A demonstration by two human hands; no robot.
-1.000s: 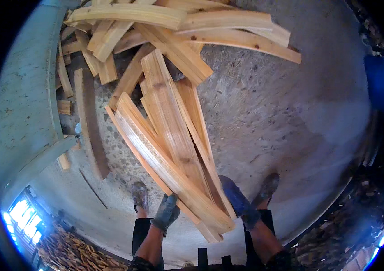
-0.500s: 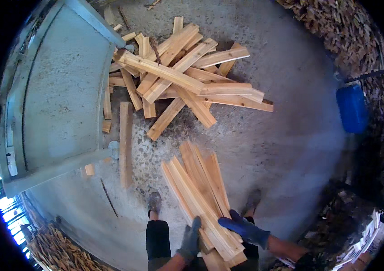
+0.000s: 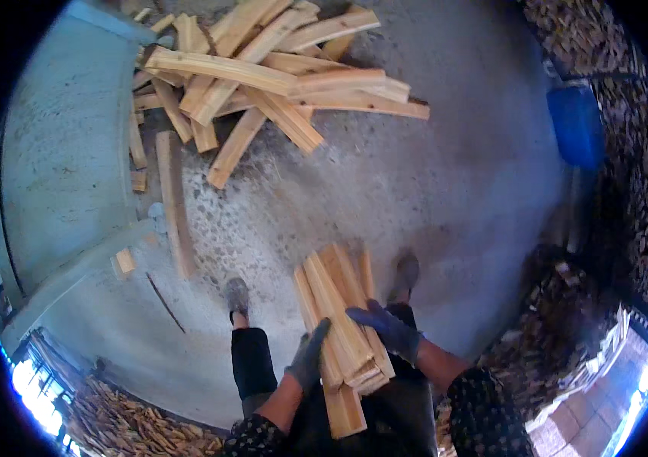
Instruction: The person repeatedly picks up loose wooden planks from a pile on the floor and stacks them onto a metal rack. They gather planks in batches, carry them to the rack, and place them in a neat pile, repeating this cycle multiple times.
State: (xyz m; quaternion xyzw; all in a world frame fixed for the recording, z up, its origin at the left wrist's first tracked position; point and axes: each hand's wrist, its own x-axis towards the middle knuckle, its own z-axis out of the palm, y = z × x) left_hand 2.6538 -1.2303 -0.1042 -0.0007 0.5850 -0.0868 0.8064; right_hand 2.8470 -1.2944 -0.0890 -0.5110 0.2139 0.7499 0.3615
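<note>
A bundle of several pale wooden boards (image 3: 339, 305) lies lengthwise between my two gloved hands, in front of my body. On its left side my left hand (image 3: 309, 356), in a grey glove, is closed against the edge. From the right, my right hand (image 3: 389, 329), in a blue-grey glove, grips the opposite side with its thumb over the top. One board (image 3: 344, 411) sticks out lower than the others toward me. The undersides of the boards and some fingertips are hidden.
Ahead on the concrete floor lies a criss-cross heap of boards (image 3: 263, 75), with a single board (image 3: 175, 206) nearer me. A grey-blue metal panel (image 3: 73, 152) stands left. A thin stick (image 3: 165, 302) lies by my left shoe. Right are a blue container (image 3: 575, 126) and stacked wood (image 3: 638, 175).
My hands still hold the bundle, which now looks shorter and steeper, with its near ends more even. The view has shifted, so the heap sits higher and further left.
</note>
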